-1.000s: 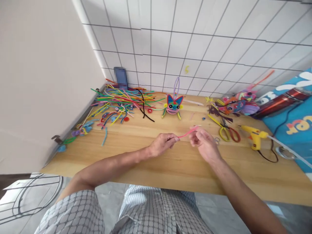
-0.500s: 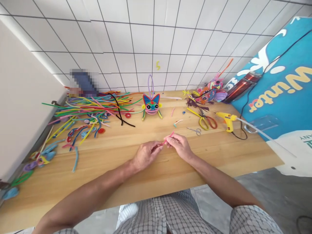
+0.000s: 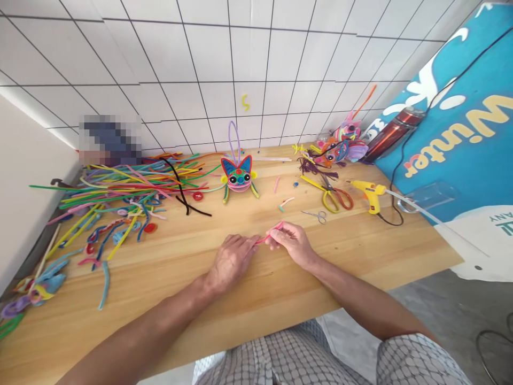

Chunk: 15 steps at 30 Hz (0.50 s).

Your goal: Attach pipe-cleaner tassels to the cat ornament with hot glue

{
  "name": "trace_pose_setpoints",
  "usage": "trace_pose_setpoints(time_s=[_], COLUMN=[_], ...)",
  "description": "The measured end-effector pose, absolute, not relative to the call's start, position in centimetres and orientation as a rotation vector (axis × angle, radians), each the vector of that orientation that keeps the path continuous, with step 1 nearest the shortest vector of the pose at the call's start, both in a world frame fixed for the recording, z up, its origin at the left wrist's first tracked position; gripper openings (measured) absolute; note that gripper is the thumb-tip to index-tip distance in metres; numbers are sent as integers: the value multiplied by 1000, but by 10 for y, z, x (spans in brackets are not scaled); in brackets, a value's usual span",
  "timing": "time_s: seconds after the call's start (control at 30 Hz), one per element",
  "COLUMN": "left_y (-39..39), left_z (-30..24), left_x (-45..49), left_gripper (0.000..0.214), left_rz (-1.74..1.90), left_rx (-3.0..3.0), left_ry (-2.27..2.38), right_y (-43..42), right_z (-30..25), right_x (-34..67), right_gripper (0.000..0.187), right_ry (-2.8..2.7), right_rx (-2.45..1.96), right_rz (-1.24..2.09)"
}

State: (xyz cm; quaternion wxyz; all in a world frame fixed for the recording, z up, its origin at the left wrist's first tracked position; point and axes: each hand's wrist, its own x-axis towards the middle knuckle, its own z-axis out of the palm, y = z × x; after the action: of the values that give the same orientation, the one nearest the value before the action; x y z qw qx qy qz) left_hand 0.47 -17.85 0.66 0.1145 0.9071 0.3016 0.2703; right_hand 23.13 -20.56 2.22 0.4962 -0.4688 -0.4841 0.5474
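A short pink pipe cleaner (image 3: 262, 240) runs between my two hands, just above the wooden table. My left hand (image 3: 232, 261) is closed on its left end, with the palm turned down and the fingertips partly hidden. Thumb and fingers of my right hand (image 3: 292, 243) pinch the other end, and a bit of pink sticks out past them. Beyond the hands stands a colourful pipe-cleaner animal figure (image 3: 239, 179) with blue ears, black eyes and a purple loop on top. Small silver scissors (image 3: 316, 216) lie to the right, near my right hand.
Many pipe cleaners (image 3: 132, 184) are heaped at the left. Red-and-yellow scissors (image 3: 331, 195) and a yellow glue gun (image 3: 368, 193) with a cord lie at the right. Finished figures (image 3: 340, 147) and a dark red flask (image 3: 395, 133) stand by the back wall.
My hands have drawn slightly apart, and more of the pink pipe cleaner shows between them. My left hand has flattened and turned palm down. The camera view has shifted a little.
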Motion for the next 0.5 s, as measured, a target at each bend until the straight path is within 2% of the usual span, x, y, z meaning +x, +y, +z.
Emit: trace_pose_setpoints(time_s=[0.37,0.5], left_y=[-184,-181], left_z=[5,11], left_x=[7,7], left_gripper=[32,36], left_rz=[979,905], left_rx=[2326,2127], left_ry=[735,812], right_y=[-213,-215], right_z=[17,21], right_x=[229,229], right_gripper=[42,39], right_ry=[-1334,-1476], right_rx=[-1117,-1115], right_rz=[1274,1079])
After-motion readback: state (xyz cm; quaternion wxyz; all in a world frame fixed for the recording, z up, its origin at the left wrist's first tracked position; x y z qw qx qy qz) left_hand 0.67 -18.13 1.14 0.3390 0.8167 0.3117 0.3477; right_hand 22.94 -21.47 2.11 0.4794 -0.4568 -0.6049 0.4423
